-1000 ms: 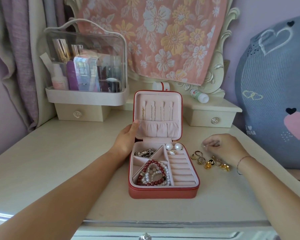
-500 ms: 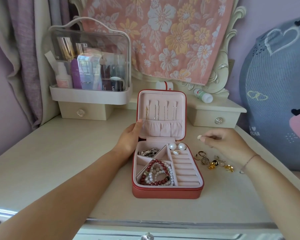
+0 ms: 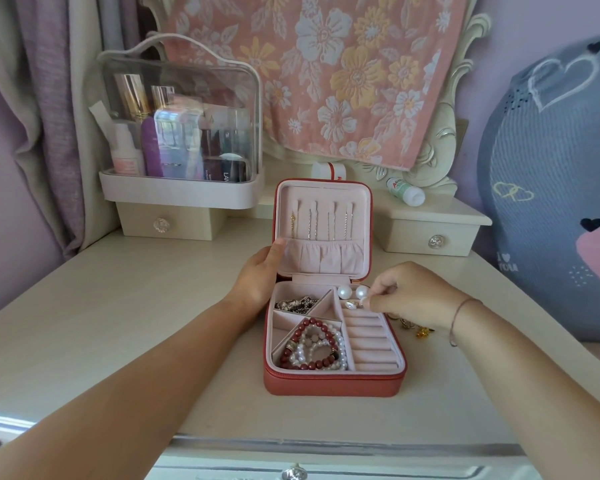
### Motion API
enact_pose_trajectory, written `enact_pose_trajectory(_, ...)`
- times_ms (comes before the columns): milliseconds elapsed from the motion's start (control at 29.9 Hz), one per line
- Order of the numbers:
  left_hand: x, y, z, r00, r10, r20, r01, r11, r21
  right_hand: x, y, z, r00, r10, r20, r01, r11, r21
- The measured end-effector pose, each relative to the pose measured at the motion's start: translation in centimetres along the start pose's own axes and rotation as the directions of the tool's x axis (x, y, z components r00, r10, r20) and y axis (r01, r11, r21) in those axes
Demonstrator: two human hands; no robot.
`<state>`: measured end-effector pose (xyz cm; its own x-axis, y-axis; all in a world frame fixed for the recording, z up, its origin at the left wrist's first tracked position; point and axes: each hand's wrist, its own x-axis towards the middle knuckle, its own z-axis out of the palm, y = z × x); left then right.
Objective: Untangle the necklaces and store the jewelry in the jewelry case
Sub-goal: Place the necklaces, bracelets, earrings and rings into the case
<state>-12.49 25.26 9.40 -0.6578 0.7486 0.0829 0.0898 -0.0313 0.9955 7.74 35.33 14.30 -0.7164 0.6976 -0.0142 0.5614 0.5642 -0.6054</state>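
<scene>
A red jewelry case [image 3: 333, 384] stands open on the dressing table, its pink lid upright with several necklaces [image 3: 321, 223] hanging inside. My left hand [image 3: 257, 275] grips the lid's left edge. My right hand [image 3: 407, 292] pinches a small pearl earring [image 3: 363, 301] over the case's top-right slot, beside two large pearl earrings [image 3: 352, 291]. Red and pearl bead bracelets [image 3: 314, 348] fill the lower left compartment. A dark silver chain [image 3: 295, 303] lies in the upper left one. The ring rolls [image 3: 368, 344] are bare.
Gold rings and earrings [image 3: 418, 328] lie on the table right of the case, partly hidden by my right wrist. A clear cosmetics box [image 3: 181, 133] stands at the back left, a small white bottle [image 3: 406, 192] at the back right, and a big blue cushion [image 3: 551, 188] leans at the right.
My right hand lifted a small pearl earring from the pile on the table and carried it left to the case's top-right slot. My left hand stayed on the lid.
</scene>
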Motion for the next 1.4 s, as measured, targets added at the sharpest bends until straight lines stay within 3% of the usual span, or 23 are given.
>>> enact_pose_trajectory(201,0.0,0.1,0.0,1.0,-0.003,0.008,0.003,1.0,0.009,0.5,0.4,0.1,0.974,0.203,0.104,-0.227,0.907,0.354)
enact_pose_trajectory(368,0.1,0.1,0.0,1.0,-0.004,0.008,0.004,1.0,0.021,0.8,1.0,0.7,0.947,0.269,0.178,-0.322,0.773,0.547)
enact_pose_trajectory(635,0.0,0.0,0.0,1.0,0.002,0.008,-0.002,1.0,0.025,0.7,1.1,0.5,0.94,0.265,0.216,-0.342,0.712,0.613)
enact_pose_trajectory(769,-0.1,0.1,0.0,1.0,0.004,0.018,-0.004,1.0,0.013,-0.1,1.6,-0.9,0.987,0.16,0.023,-0.135,0.74,0.659)
enact_pose_trajectory(836,-0.1,0.1,-0.1,1.0,0.007,0.022,-0.008,1.0,0.009,-1.4,2.4,-1.9,0.99,0.057,-0.129,0.026,0.828,0.561)
enact_pose_trajectory(903,0.0,0.0,-0.1,1.0,0.009,0.024,-0.009,1.0,0.008,-2.7,3.5,-2.5,0.971,-0.06,-0.23,0.141,0.926,0.35)
enact_pose_trajectory(1003,0.1,0.0,0.0,1.0,0.017,0.014,-0.017,1.0,0.024,-4.3,5.3,-2.2,0.946,-0.224,-0.232,0.242,0.969,0.049)
enact_pose_trajectory(1103,0.2,-0.2,-0.1,1.0,0.014,0.014,-0.014,1.0,0.024,-4.6,7.4,-1.2,0.915,-0.362,-0.178,0.33,0.926,-0.184)
enact_pose_trajectory(1404,0.2,-0.1,0.0,1.0,0.019,0.007,-0.019,1.0,0.017,-3.6,8.6,-0.4,0.902,-0.388,-0.192,0.336,0.907,-0.253)
